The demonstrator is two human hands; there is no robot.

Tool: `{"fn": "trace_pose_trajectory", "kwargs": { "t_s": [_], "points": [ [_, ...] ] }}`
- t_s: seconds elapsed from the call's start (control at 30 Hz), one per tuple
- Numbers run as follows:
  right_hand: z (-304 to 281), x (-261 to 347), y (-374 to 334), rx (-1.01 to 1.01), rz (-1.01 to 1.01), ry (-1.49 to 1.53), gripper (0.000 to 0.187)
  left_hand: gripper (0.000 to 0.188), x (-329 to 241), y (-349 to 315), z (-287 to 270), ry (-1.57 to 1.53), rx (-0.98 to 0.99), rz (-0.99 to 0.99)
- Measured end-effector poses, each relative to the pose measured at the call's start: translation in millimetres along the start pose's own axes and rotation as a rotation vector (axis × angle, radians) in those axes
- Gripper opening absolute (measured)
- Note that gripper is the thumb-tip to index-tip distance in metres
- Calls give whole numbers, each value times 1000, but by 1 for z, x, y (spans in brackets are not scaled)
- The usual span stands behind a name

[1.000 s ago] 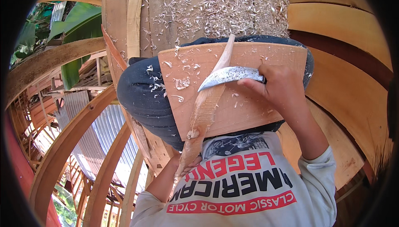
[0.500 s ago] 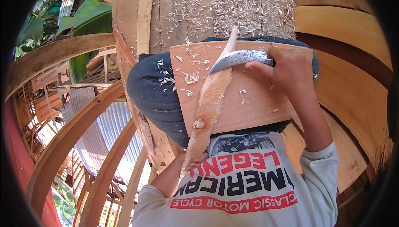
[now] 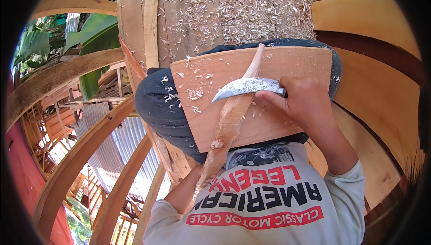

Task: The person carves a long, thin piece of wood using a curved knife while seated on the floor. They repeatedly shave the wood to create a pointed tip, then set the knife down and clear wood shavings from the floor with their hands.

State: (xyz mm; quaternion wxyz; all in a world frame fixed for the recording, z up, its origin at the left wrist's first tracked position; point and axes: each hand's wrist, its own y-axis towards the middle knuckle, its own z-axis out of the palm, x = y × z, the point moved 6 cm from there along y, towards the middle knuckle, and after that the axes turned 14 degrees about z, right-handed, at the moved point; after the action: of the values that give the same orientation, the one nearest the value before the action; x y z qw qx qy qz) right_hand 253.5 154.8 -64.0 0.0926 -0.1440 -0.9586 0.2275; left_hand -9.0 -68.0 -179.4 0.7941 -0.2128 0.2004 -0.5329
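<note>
The right hand (image 3: 305,103) is gripping the handle of a curved knife (image 3: 246,86). Its fingers (image 3: 274,100) are curling fully closed around the handle, so that the handle itself is hidden inside the fist; only the pale, dull-metal blade is showing, pointing toward the person's left and tapering to a tip. Wood dust is clinging to the flat of the blade. The blade is lying across a long wooden stick (image 3: 231,119), touching it a little above the stick's middle.

The left hand (image 3: 203,183) is holding the lower end of the stick, low in the frame just above the shirt. It is largely hidden behind the stick and the shirt, so how far its fingers are closing cannot be told; the hand is touching the stick.

The stick is running steeply from the lower left up to the right, tilting, with a narrow pointed upper end and a thicker lower part. Its upper portion is showing fresh, pale, shaved faces, and a dark knot is sitting on it near the board's lower edge.

The stick is resting against a flat, light-coloured wooden board (image 3: 296,70), which is lying across the person's lap on dark trousers (image 3: 155,106). Small curled shavings are lying on the board's left part and on the trousers. A dense layer of wood shavings (image 3: 242,7) is covering the plank floor beyond the knees.
</note>
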Motion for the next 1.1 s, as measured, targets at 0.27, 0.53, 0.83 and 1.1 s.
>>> {"fn": "trace_pose_trajectory", "kwargs": {
  "t_s": [0.27, 0.53, 0.83, 1.1],
  "points": [
    [-17, -28, 35, -90, 50, 64, 62, 45, -41, -9, 15, 74, 1, 131],
    [-13, -39, 27, 4, 180, 78, 67, 50, -46, -70, 29, 320, 84, -63],
    [11, -18, -16, 103, 23, 79, 70, 45, -30, -88, 11, 519, -190, -70],
    [-5, -29, 4, -109, 88, 37, 72, 43, -13, -91, -16, 542, -196, -232]
  ]
}}
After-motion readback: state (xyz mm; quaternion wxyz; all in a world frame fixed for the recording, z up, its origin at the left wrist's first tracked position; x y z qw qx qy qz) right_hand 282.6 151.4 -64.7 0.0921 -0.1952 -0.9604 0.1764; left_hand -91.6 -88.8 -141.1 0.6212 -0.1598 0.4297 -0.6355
